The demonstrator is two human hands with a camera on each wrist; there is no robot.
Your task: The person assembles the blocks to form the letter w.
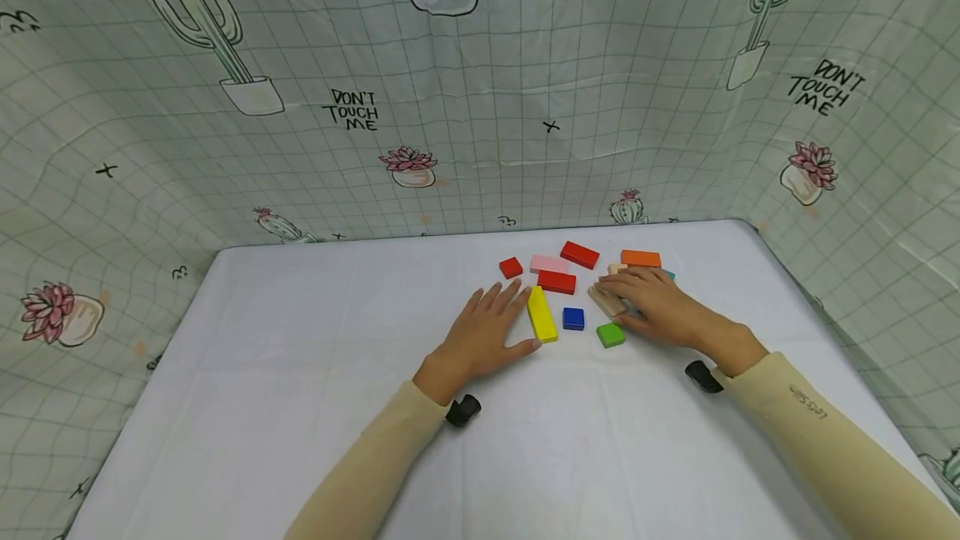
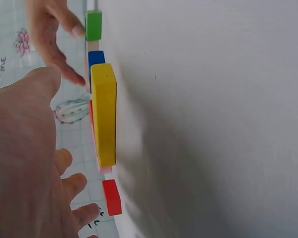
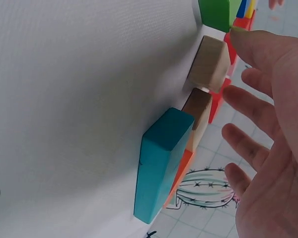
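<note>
My left hand (image 1: 480,338) is spread with straight fingers just left of a yellow block (image 1: 542,315); in the left wrist view there is space between the palm and that block. Over the right side of the group hovers my right hand (image 1: 666,307), fingers loosely bent and holding nothing. Below its fingers lies a plain wooden block (image 1: 604,301), with a green block (image 1: 611,335) by the thumb. The right wrist view shows a teal block (image 3: 161,163) and another wooden block (image 3: 197,106), both mostly hidden by the hand from above. Between the hands sits a small blue block (image 1: 573,319).
Farther back lie red blocks (image 1: 557,282), a pink block (image 1: 549,264) and an orange block (image 1: 641,259). A small red block (image 1: 511,267) is beyond the left fingertips. The white-covered table (image 1: 300,373) ends at a patterned cloth wall (image 1: 480,182).
</note>
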